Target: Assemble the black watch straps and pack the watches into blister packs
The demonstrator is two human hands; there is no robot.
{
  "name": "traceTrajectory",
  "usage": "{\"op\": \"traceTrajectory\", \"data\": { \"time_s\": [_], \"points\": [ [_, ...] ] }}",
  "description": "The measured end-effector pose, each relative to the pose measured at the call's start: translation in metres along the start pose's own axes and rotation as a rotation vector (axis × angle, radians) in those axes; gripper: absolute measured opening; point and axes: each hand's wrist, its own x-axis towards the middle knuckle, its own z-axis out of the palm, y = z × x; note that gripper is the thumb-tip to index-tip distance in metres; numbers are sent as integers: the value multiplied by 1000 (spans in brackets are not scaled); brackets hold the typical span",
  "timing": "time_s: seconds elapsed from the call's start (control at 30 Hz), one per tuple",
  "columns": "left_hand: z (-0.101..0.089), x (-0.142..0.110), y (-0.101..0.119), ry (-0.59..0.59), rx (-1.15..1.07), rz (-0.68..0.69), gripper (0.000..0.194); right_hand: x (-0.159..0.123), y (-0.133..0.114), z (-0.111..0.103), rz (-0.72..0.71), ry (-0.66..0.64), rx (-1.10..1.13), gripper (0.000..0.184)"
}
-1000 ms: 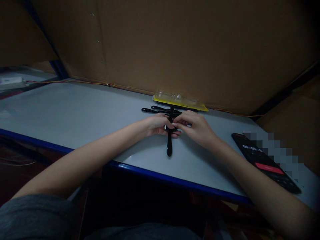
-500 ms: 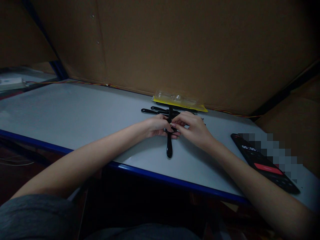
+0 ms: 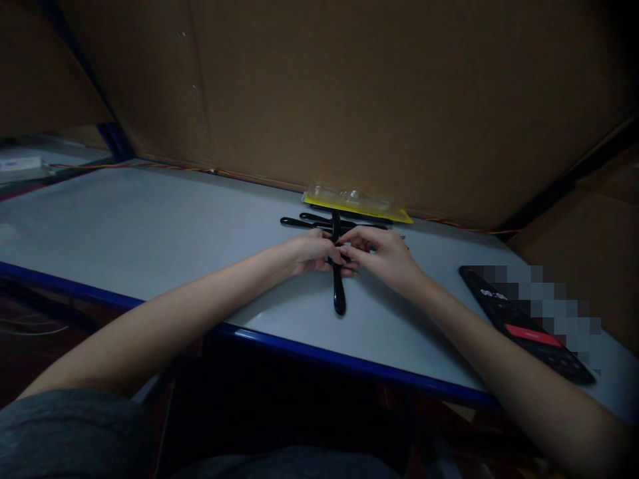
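Note:
A long black tool [image 3: 339,293] lies on the pale table [image 3: 164,226], its rounded handle end pointing toward me. My left hand [image 3: 312,251] has its fingers curled around the tool's middle. My right hand [image 3: 384,255] meets it from the right, fingertips pinched at the same spot on the tool. What lies between the fingertips is hidden. Two or three more slim black tools [image 3: 309,221] lie crosswise just behind the hands.
A yellow card with a clear plastic blister [image 3: 355,200] lies against the brown cardboard wall [image 3: 379,93]. A black phone [image 3: 526,324] with a lit screen rests at the right. The table has a blue front edge [image 3: 309,352]. Wires run along the wall's foot.
Both hands stay on the black tool; the right hand's fingers have shifted slightly left. The view has drifted a little.

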Motion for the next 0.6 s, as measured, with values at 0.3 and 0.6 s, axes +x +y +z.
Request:
{"op": "traceTrajectory", "data": {
  "time_s": [0.3, 0.6],
  "points": [
    [-3, -2, 0, -49, -47, -5, 33, 1, 4, -16, -115, -101, -53, 21],
    [-1, -2, 0, -46, 0, -4, 31, 1, -3, -6, -115, -47, -220, 30]
  ]
}}
